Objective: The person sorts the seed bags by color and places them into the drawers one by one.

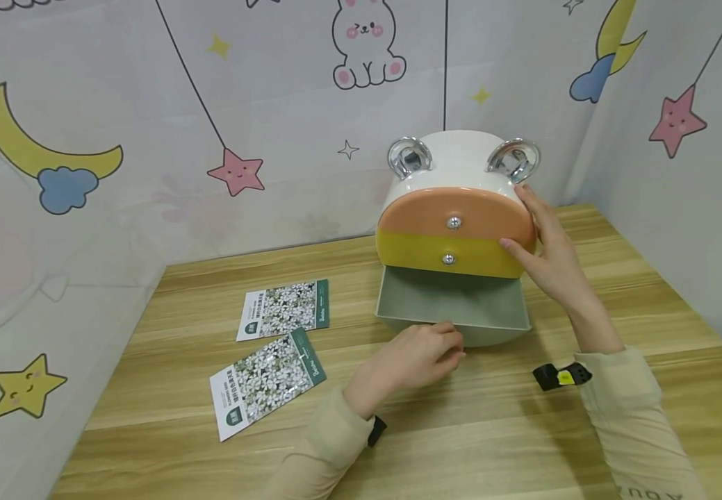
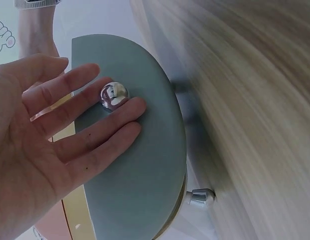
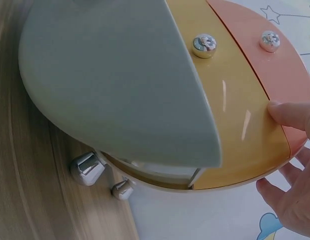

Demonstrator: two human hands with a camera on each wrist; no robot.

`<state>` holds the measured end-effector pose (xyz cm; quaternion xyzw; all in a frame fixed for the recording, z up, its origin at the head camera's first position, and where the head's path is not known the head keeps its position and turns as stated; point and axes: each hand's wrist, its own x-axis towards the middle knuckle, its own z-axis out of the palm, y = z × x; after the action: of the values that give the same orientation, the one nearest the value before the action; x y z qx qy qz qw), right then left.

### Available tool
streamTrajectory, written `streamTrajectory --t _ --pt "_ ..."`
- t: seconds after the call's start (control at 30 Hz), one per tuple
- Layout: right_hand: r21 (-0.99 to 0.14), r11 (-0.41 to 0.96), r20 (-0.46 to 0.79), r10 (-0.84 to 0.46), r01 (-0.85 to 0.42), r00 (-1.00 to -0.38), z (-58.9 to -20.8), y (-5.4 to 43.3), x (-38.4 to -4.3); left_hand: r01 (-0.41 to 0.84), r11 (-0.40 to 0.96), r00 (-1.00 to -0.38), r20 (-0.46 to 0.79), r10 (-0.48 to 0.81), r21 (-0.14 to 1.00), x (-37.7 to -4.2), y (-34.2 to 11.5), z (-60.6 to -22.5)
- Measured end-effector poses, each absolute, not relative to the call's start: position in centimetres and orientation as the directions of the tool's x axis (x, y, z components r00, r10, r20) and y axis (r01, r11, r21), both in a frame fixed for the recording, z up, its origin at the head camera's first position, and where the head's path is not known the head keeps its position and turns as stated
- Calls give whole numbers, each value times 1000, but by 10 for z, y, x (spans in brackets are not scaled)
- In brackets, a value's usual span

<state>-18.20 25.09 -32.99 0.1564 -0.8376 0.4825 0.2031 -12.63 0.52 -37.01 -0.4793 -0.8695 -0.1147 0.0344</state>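
A small white drawer cabinet [image 1: 465,156] with silver ear-like loops has an orange drawer [image 1: 420,208], a yellow drawer [image 1: 411,251] and a grey-green bottom drawer [image 1: 454,305]. The bottom drawer is pulled out; the two above are closed. My left hand [image 1: 420,354] is at its front, and in the left wrist view the loosely extended fingers [image 2: 107,122] lie around its round silver knob [image 2: 114,95]. On the cabinet's right side, my right hand [image 1: 551,253] steadies it, thumb [image 3: 287,114] on the front and the other fingers round the side.
Two flower seed packets, an upper one [image 1: 285,309] and a lower one [image 1: 267,380], lie on the wooden table [image 1: 167,361] left of the cabinet. Silver feet [image 3: 88,168] hold the cabinet up. A printed wall sheet [image 1: 298,118] stands close behind.
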Motion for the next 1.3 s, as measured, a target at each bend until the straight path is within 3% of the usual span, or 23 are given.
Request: streamTrajectory --t 1.3 --pt "-731 484 518 -67 -481 -853 -331 250 -183 858 493 -511 148 847 143 -107 -4 -369"
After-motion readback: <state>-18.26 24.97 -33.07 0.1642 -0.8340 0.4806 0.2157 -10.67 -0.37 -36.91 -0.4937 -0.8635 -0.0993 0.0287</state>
